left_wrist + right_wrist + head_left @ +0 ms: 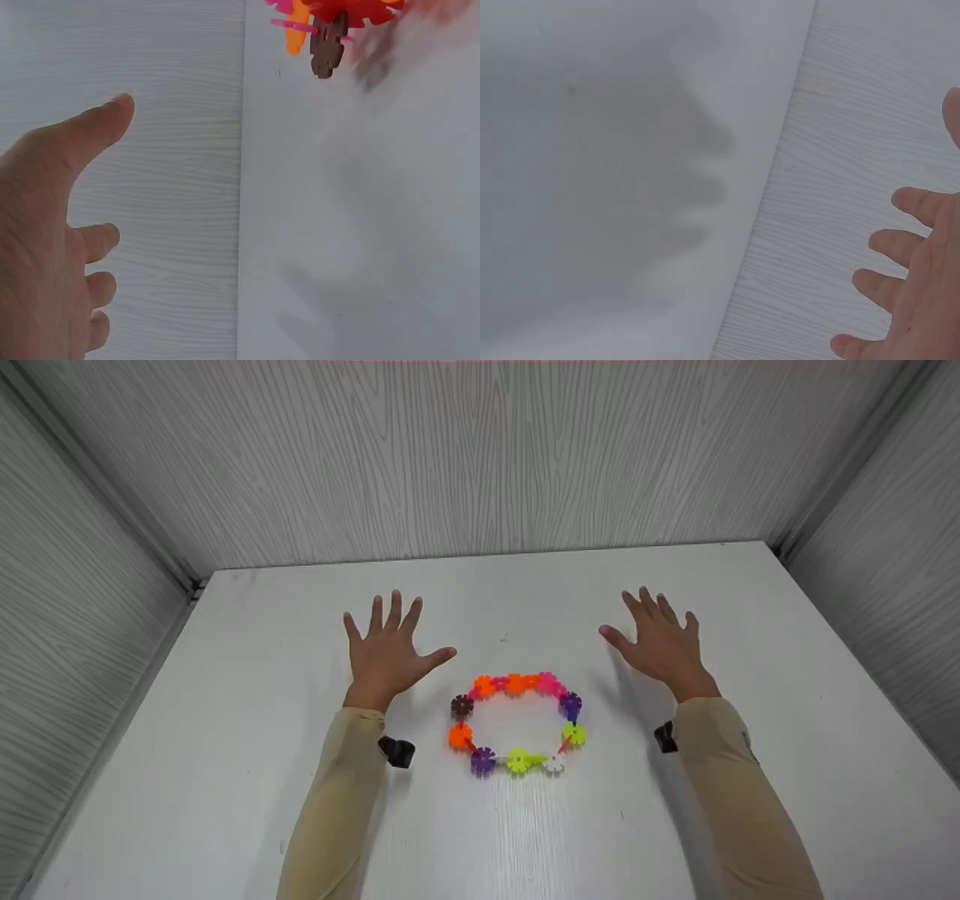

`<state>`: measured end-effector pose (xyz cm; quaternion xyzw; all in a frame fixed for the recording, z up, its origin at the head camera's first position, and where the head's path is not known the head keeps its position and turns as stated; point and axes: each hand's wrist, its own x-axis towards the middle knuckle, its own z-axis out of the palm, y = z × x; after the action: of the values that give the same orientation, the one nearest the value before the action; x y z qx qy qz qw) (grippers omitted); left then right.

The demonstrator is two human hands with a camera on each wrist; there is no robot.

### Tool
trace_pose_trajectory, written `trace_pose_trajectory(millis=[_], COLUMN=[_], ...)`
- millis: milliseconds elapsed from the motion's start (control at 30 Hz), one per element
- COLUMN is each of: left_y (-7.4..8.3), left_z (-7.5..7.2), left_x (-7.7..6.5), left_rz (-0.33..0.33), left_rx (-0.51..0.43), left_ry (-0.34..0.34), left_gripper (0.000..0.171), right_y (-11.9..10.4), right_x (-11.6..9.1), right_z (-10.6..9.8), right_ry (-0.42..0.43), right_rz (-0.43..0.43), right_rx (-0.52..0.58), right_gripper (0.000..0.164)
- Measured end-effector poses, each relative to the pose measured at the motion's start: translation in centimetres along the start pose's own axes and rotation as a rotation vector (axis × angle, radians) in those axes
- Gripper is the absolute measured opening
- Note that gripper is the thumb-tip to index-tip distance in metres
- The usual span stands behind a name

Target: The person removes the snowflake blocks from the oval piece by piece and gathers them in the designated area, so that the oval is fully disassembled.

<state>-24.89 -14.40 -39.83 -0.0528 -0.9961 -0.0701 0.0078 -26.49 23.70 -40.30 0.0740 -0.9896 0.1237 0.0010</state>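
A closed ring of colourful notched plastic discs, like snowflake building pieces [518,761], lies on the white table between the two hands. Orange, pink, purple, yellow-green, white and dark brown discs are linked edge to edge. To its left, the left hand [386,660] is held with fingers spread and holds nothing. Its thumb points toward the brown disc [462,706], apart from it. On the other side, the right hand [664,649] also has its fingers spread and holds nothing. In the left wrist view, part of the ring [328,49] shows at the top edge.
The white table [225,780] meets a grey wood-grain panel [480,457] at its far edge. Similar panels stand at the left [75,585] and right [885,532]. Each wrist carries a small black device [396,751], and shadows of the hands fall on the table.
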Motion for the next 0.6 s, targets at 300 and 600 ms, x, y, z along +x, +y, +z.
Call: trace_pose_trajectory(millis=[300,600], left_y=[2.2,3.8], left_z=[0.3,1.5], left_x=[0.0,0.0], left_rz=[0.161,0.262], left_rx=[-0.033,-0.321], left_ry=[0.037,-0.04], left_gripper=[0.095,0.091], right_y=[-1.6,-3.9], right_x=[0.0,-0.2], right_z=[0.8,1.5], right_ry=[-0.081,-0.215], right_rz=[-0.1,-0.179], right_rx=[0.101,0.281], right_gripper=[0.089,0.086])
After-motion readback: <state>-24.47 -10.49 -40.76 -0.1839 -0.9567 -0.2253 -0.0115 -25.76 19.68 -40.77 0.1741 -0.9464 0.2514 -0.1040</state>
